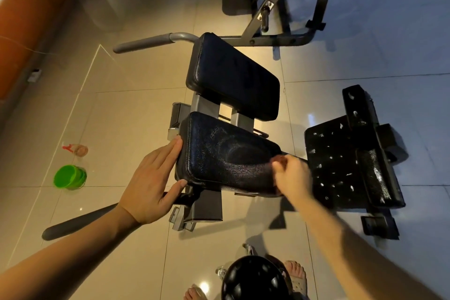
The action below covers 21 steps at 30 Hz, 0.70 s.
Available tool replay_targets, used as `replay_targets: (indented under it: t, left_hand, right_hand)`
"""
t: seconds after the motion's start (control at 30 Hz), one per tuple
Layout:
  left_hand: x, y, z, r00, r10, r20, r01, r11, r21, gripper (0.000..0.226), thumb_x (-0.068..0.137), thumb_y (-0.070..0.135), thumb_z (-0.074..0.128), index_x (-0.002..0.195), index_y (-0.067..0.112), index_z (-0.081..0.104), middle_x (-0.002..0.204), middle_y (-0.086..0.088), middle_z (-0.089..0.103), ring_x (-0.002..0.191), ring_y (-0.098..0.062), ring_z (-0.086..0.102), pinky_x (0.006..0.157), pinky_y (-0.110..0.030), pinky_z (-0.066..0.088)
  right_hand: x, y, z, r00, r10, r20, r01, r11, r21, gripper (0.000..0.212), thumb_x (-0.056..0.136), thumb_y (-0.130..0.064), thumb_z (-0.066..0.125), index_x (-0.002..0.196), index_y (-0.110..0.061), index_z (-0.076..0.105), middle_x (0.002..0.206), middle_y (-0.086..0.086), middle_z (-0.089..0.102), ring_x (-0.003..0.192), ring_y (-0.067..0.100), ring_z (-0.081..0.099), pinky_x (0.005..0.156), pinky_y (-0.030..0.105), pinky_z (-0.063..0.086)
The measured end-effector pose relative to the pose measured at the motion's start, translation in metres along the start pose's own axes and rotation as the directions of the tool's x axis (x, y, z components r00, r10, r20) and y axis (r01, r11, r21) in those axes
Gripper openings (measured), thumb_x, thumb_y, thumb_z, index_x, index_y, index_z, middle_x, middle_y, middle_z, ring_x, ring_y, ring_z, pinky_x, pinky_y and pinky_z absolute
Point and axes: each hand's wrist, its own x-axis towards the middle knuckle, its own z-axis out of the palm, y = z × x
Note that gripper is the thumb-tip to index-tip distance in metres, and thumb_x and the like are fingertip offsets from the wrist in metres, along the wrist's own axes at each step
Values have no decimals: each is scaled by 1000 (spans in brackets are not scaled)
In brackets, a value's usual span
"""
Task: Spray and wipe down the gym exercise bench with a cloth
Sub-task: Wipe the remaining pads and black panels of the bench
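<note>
The exercise bench has two black padded cushions: a near pad [219,153] and a far pad [233,75]. My left hand [153,182] lies flat, with straight fingers pressed against the near pad's left side. My right hand [292,178] has curled fingers at the pad's right end and grips a dark cloth [255,173]. The cloth is blurred and hard to tell from the pad's surface. A clear spray bottle [76,150] with a red trigger lies on the floor to the left, away from both hands.
A green bucket [69,176] sits on the tiled floor near the spray bottle. A worn black pad [348,161] with torn spots lies to the right. Grey handle bars [146,44] stick out left. Another machine frame [287,7] stands beyond. My feet [295,273] are below.
</note>
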Motion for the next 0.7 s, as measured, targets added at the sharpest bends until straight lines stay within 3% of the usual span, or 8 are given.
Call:
replay_targets:
  t: [0.1,0.2,0.27,0.33,0.4,0.5,0.57,0.7]
  left_hand:
    - [-1,1,1,1000,3,5,-3,1000,1,79,99,52,38,164,14,14,169,-6,23,152,-23,31,122,-46,29]
    - [1,-2,0,1000,-8,5,7,1000,19,79,99,53,36,164,15,14,169,-6,24,151,-25,33,122,-45,29]
    - [1,-2,-1,1000,-17,8,17,1000,23,79,99,54,35,164,15,15,169,-6,24,151,-24,32,123,-45,28]
    - [0,-2,-1,1000,-21,6,20,1000,24,78,99,55,35,164,15,15,169,-6,24,151,-24,32,123,-43,27]
    - [-2,0,1,1000,-28,7,28,1000,14,78,100,56,34,164,16,16,169,-5,25,150,-25,34,123,-43,28]
    - [-2,0,0,1000,-29,0,29,999,20,78,100,56,34,164,17,16,168,-5,26,148,-25,36,122,-42,28]
    - [0,-1,-2,1000,-31,-2,31,999,20,78,100,56,34,164,17,16,167,-6,28,147,-26,37,122,-42,28]
    - [1,-2,-2,1000,-26,5,26,999,22,78,100,56,35,164,16,16,167,-7,28,147,-27,38,121,-44,30]
  right_hand:
    - [29,-32,7,997,66,-32,-65,997,45,24,101,-29,61,115,-11,66,108,8,69,102,28,65,77,33,48]
    - [-2,-92,16,981,-191,-26,192,953,234,21,101,-29,61,115,-15,67,103,-3,61,97,14,59,73,22,41]
    - [-43,-101,11,899,-434,50,401,866,300,15,99,-27,64,112,-20,67,100,-11,54,90,0,51,70,11,38]
    - [-58,-75,8,830,-551,88,507,810,294,14,98,-25,67,111,-20,67,101,-13,56,91,1,53,78,12,44]
    - [-32,-30,5,907,-406,110,377,901,216,19,97,-27,67,116,-22,67,108,-9,62,101,9,59,91,22,50]
    - [14,20,-15,989,-35,143,26,998,64,22,97,-28,67,118,-20,66,103,-1,67,104,24,67,90,43,58]
    - [37,27,-29,992,106,74,-120,969,215,27,98,-27,67,121,-14,65,106,5,68,102,28,68,83,45,61]
    - [67,-2,-51,986,97,-134,-35,915,401,17,96,-19,69,110,-14,61,95,-4,62,89,19,64,67,28,55]
